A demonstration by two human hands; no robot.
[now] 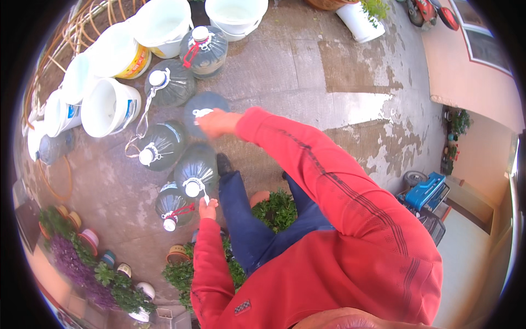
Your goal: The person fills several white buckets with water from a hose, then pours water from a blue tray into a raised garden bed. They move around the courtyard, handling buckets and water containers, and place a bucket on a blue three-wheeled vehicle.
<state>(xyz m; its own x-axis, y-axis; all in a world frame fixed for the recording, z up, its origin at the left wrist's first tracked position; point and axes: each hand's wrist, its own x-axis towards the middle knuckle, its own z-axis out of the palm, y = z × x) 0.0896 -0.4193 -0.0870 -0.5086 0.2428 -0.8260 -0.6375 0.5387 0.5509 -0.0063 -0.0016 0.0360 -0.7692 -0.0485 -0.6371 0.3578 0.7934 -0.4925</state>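
My left hand is closed on the white handle cord at the neck of a large clear plastic water jug with a white cap. Farther out, my right hand is at the top of a bluish jug; hand and jug are blurred, so its grip is unclear. A jug with a red cord stands left of the one at my left hand. More capped jugs stand close by: one with a pale cord, another beyond it, and one with a red cord at the back.
White plastic buckets line the left, beside a coiled orange hose. Potted plants stand between my legs, and flowering pots at lower left. A blue machine is at right. A white bucket lies tipped on the patchy wet paving.
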